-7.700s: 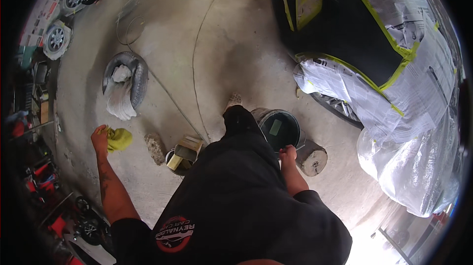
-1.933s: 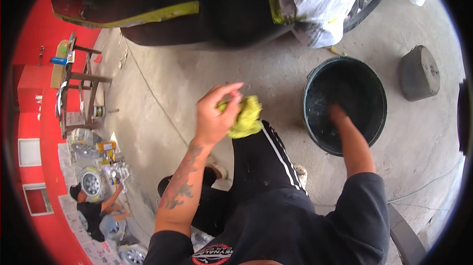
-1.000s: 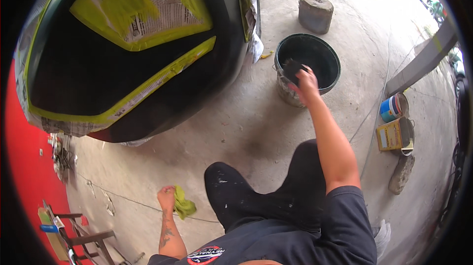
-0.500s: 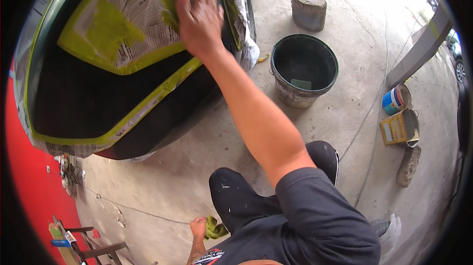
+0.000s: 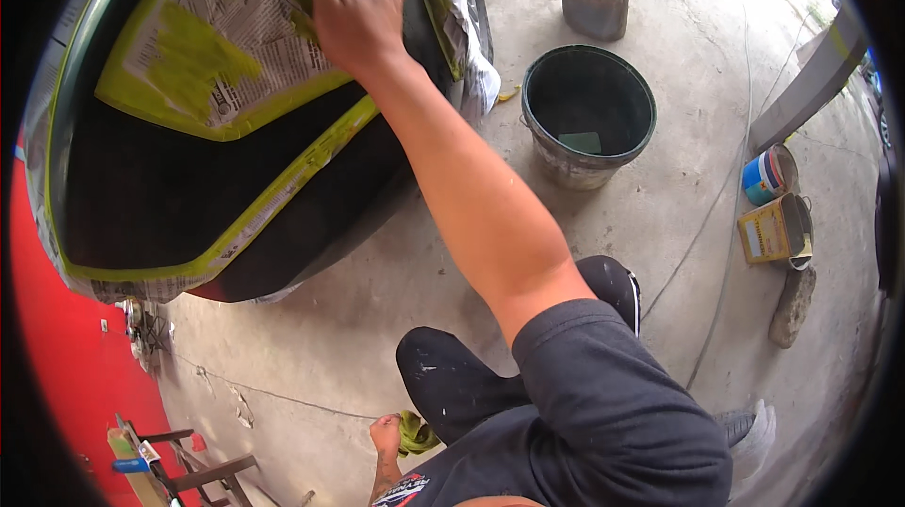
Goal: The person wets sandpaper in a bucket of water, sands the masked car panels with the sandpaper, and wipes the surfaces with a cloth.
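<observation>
My right hand (image 5: 361, 12) lies flat on the dark car body panel (image 5: 132, 177), its thumb spread and its fingertips cut off by the top edge. I cannot see whether anything lies under the palm. Beside the thumb, a patch of printed paper (image 5: 255, 12) is stuck down with yellow-green masking tape (image 5: 141, 92). A strip of the same tape runs diagonally across the panel below my wrist. Low down near my knee, my left hand (image 5: 386, 433) is closed around a crumpled olive-green cloth (image 5: 415, 433).
A dark bucket (image 5: 575, 168) with a pale green block (image 5: 580, 142) inside stands right of the panel. Beyond it is a stump-like block (image 5: 595, 3). Paint cans (image 5: 768, 174) and a yellow tin (image 5: 775, 230) stand by a post (image 5: 811, 83). A wooden stand (image 5: 212, 474) is lower left.
My right hand has slid a little left and up along the panel. My left hand still holds the cloth. The view has shifted slightly.
</observation>
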Action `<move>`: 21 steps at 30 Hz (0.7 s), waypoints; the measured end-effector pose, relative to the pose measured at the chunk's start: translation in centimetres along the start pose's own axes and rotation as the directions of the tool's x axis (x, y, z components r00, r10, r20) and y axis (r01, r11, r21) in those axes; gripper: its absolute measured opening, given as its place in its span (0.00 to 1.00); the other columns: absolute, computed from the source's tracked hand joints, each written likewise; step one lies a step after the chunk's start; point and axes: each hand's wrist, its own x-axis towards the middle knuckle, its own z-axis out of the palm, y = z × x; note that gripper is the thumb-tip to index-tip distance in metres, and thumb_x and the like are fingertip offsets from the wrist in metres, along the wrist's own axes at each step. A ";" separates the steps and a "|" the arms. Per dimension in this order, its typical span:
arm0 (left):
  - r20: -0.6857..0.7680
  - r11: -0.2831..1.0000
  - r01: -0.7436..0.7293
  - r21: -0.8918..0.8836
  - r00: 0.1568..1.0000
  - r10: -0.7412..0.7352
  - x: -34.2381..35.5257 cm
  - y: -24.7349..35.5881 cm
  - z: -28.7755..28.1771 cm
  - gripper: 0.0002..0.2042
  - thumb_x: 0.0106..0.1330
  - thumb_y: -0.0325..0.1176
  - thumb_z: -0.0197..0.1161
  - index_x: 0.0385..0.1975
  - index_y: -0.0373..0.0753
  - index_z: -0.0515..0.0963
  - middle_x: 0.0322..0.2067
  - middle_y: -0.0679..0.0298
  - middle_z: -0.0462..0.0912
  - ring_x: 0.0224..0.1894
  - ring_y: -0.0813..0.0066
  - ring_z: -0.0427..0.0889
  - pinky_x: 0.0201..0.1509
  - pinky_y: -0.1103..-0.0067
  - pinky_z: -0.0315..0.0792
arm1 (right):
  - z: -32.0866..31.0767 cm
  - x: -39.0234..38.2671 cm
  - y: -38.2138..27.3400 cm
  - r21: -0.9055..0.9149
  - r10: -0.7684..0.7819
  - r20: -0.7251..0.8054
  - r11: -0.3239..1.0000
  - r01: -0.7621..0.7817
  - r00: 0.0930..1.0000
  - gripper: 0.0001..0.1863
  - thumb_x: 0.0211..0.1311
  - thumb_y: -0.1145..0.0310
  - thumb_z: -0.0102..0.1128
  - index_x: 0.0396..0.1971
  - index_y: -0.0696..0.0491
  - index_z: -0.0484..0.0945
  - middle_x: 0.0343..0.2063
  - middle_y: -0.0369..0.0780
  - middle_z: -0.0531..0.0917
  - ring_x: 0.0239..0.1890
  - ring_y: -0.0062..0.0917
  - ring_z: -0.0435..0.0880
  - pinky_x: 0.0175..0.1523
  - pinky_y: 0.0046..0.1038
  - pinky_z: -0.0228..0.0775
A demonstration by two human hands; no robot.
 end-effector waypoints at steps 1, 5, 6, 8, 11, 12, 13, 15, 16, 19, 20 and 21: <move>0.005 1.000 0.020 -0.020 1.000 -0.019 -0.1 -0.1 -0.2 0.11 0.55 0.36 0.67 0.30 0.33 0.86 0.22 0.58 0.85 0.26 0.74 0.81 0.36 0.76 0.75 | -0.2 -2.3 1.2 0.001 0.039 -0.030 0.999 -0.039 0.999 0.37 0.69 0.50 0.48 0.69 0.60 0.55 0.70 0.55 0.56 0.73 0.47 0.52 0.74 0.45 0.42; 0.018 0.996 0.088 -0.008 0.996 -0.088 -0.3 1.8 -0.3 0.11 0.56 0.35 0.66 0.31 0.34 0.86 0.23 0.57 0.85 0.27 0.74 0.82 0.37 0.77 0.75 | -2.1 -10.9 8.8 -0.138 0.250 -0.041 0.957 -0.254 0.967 0.40 0.69 0.50 0.49 0.69 0.64 0.53 0.70 0.55 0.56 0.72 0.48 0.54 0.74 0.42 0.45; 0.006 0.998 0.068 -0.011 0.998 -0.068 -0.3 1.1 -0.3 0.11 0.56 0.35 0.66 0.31 0.33 0.86 0.23 0.57 0.85 0.28 0.74 0.82 0.37 0.77 0.75 | -2.1 -10.2 7.7 -0.144 0.283 -0.037 0.948 -0.286 0.958 0.40 0.69 0.49 0.48 0.69 0.64 0.52 0.69 0.56 0.56 0.72 0.48 0.54 0.74 0.42 0.45; 0.001 0.999 0.054 -0.004 0.999 -0.054 -0.6 0.1 -0.6 0.11 0.56 0.35 0.66 0.31 0.33 0.86 0.23 0.57 0.85 0.28 0.74 0.82 0.37 0.77 0.75 | -1.2 -5.3 4.2 -0.048 0.125 -0.038 0.991 -0.127 0.991 0.40 0.70 0.47 0.44 0.69 0.64 0.52 0.70 0.56 0.56 0.72 0.48 0.53 0.74 0.43 0.43; 0.054 1.000 -0.009 0.025 0.998 0.008 -1.0 0.3 0.0 0.11 0.57 0.35 0.66 0.31 0.33 0.86 0.24 0.56 0.85 0.28 0.74 0.82 0.38 0.77 0.75 | -0.6 -1.1 1.2 -0.054 0.034 -0.010 0.998 -0.034 0.999 0.42 0.69 0.44 0.43 0.69 0.64 0.52 0.70 0.54 0.56 0.73 0.46 0.52 0.74 0.43 0.43; 0.052 0.999 -0.003 0.032 0.999 0.002 -1.2 -0.1 -0.3 0.11 0.57 0.35 0.66 0.31 0.33 0.86 0.24 0.56 0.85 0.28 0.74 0.82 0.38 0.77 0.75 | -1.1 -1.7 1.0 -0.043 0.026 -0.004 0.999 -0.026 1.000 0.41 0.69 0.45 0.44 0.69 0.64 0.52 0.70 0.54 0.56 0.73 0.46 0.51 0.74 0.43 0.43; 0.063 1.000 0.004 0.021 0.998 -0.005 -1.4 -0.4 -0.7 0.12 0.58 0.36 0.66 0.32 0.32 0.86 0.24 0.56 0.86 0.29 0.74 0.82 0.38 0.77 0.75 | -1.3 -3.4 2.3 -0.040 0.036 -0.004 0.999 -0.036 0.999 0.41 0.69 0.45 0.44 0.69 0.64 0.52 0.70 0.54 0.56 0.73 0.46 0.51 0.74 0.43 0.43; 0.098 1.000 -0.016 0.015 0.995 0.015 -0.9 0.2 -0.2 0.12 0.59 0.36 0.66 0.32 0.32 0.85 0.25 0.56 0.86 0.29 0.74 0.82 0.38 0.77 0.74 | -3.0 -9.0 8.2 -0.033 0.168 0.015 0.985 -0.167 0.986 0.40 0.70 0.48 0.45 0.70 0.62 0.51 0.70 0.55 0.56 0.74 0.46 0.50 0.74 0.44 0.42; 0.101 1.000 -0.006 -0.030 0.995 0.009 -1.0 0.2 -0.2 0.12 0.59 0.36 0.66 0.33 0.31 0.85 0.25 0.57 0.86 0.29 0.75 0.82 0.38 0.77 0.74 | -3.3 -13.3 9.6 -0.075 0.315 0.039 0.947 -0.312 0.948 0.39 0.71 0.51 0.45 0.71 0.61 0.48 0.71 0.54 0.53 0.74 0.46 0.47 0.74 0.44 0.41; 0.108 1.000 -0.003 -0.012 0.994 0.004 -0.8 0.9 -0.6 0.13 0.60 0.35 0.66 0.33 0.30 0.85 0.26 0.59 0.86 0.29 0.75 0.81 0.37 0.78 0.74 | -2.3 -26.2 8.6 0.010 0.346 0.104 0.937 -0.349 0.932 0.41 0.73 0.54 0.44 0.73 0.57 0.34 0.75 0.49 0.38 0.76 0.46 0.34 0.76 0.42 0.30; 0.110 0.999 0.003 0.048 0.994 -0.008 -1.2 1.1 -0.9 0.12 0.60 0.35 0.65 0.34 0.29 0.84 0.26 0.60 0.86 0.28 0.76 0.81 0.37 0.78 0.74 | -2.6 -27.2 8.1 0.016 0.394 0.205 0.914 -0.406 0.896 0.41 0.75 0.54 0.41 0.73 0.57 0.30 0.75 0.48 0.35 0.76 0.45 0.32 0.76 0.41 0.28; 0.110 0.998 0.002 0.058 0.994 -0.009 -1.3 1.4 -1.3 0.12 0.60 0.35 0.65 0.34 0.29 0.84 0.26 0.60 0.86 0.28 0.76 0.81 0.37 0.78 0.74 | -2.1 -26.8 8.6 0.071 0.405 0.113 0.907 -0.414 0.907 0.40 0.75 0.52 0.39 0.73 0.57 0.33 0.75 0.48 0.37 0.77 0.43 0.33 0.76 0.39 0.29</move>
